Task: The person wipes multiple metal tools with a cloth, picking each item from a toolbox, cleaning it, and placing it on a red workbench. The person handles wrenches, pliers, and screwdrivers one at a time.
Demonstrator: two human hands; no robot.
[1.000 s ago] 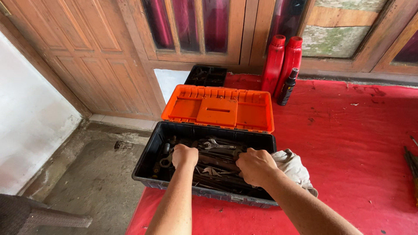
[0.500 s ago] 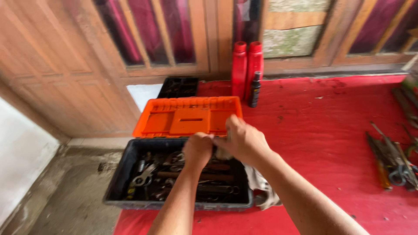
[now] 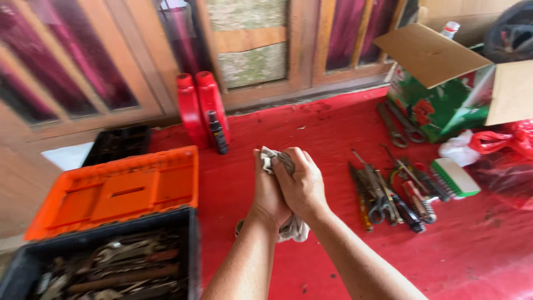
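Both my hands are clasped together around a grey-white rag (image 3: 291, 229) above the red mat. My left hand (image 3: 267, 191) grips it from the left, my right hand (image 3: 301, 186) wraps over it from the right. A bit of cloth pokes out at the top and more hangs below my wrists. To the lower left stands a black toolbox (image 3: 189, 244) full of wrenches, with its orange lid (image 3: 119, 191) open behind it.
Two red bottles (image 3: 199, 108) and a small dark bottle (image 3: 217, 133) stand by the wooden doors. Pliers and screwdrivers (image 3: 388, 194) lie on the mat at right, with a green brush (image 3: 455, 178), a cardboard box (image 3: 444, 94) and red plastic bags (image 3: 502, 150).
My hands lifted out of the toolbox with the rag and moved right over the mat. The view swung right, bringing the loose tools and cardboard box into sight.
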